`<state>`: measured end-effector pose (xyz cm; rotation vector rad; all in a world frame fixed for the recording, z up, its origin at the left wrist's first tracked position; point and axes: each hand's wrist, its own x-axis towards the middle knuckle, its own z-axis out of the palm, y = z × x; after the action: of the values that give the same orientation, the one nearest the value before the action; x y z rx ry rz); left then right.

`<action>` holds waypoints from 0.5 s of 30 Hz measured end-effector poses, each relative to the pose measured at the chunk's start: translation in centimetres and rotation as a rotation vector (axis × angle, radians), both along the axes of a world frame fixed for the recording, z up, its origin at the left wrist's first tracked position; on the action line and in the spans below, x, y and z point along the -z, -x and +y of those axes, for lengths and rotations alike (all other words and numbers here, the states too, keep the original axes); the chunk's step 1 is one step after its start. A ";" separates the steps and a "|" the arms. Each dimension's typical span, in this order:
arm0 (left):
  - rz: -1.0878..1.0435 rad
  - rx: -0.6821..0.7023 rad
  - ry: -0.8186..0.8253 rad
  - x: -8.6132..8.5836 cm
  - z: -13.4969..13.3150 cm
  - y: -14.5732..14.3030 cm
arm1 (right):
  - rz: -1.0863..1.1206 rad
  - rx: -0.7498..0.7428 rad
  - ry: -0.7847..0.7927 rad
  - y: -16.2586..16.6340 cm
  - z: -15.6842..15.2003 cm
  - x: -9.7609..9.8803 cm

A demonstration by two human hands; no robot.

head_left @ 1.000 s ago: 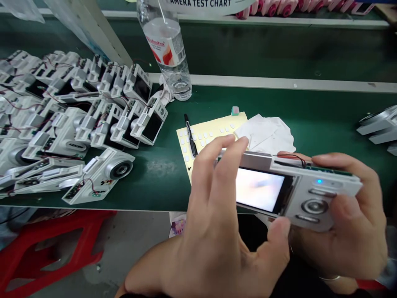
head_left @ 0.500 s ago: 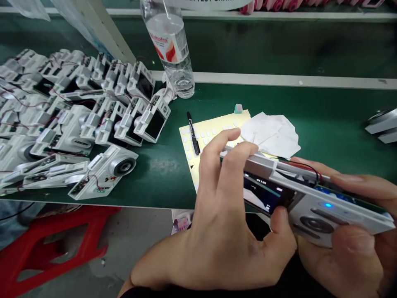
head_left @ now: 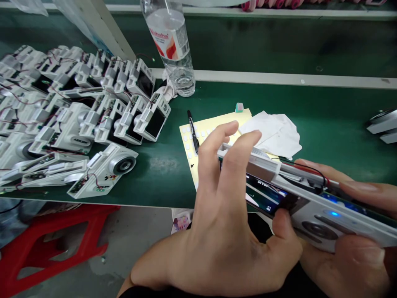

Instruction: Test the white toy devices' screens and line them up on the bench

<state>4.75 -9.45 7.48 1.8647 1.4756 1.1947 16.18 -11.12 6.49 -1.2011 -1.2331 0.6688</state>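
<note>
A white digital camera (head_left: 313,203) is held up in front of me, tilted, with its screen lit and a blue light glowing on its back. Its top side is uncovered, showing wires and a circuit board. My right hand (head_left: 356,256) grips the button end, thumb on the back and fingers along the far side. My left hand (head_left: 229,215) holds the screen end, thumb against the screen's lower edge, index and middle fingers curled over the top. Behind the camera lie a yellow sticker sheet (head_left: 192,145), a black pen (head_left: 192,132) and a crumpled white tissue (head_left: 276,134).
Many partly assembled white cameras (head_left: 77,128) crowd the left of the green table (head_left: 161,174). A water bottle (head_left: 176,54) stands at the back. A small eraser-like block (head_left: 239,107) rests above the sheet. White parts (head_left: 384,126) sit far right; a red stool (head_left: 62,236) is below left.
The camera and both hands have shifted slightly to the right. The picture on its screen has changed, and my left fingertips have lifted a little off its top edge.
</note>
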 end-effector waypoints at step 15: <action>0.085 -0.027 -0.023 -0.1 -0.3 0.1 | 0.077 0.158 0.056 0.4 0.3 -0.7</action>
<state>4.67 -9.76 7.57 1.9387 1.5432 1.1627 15.77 -10.83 7.23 -1.2925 -1.0494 0.6297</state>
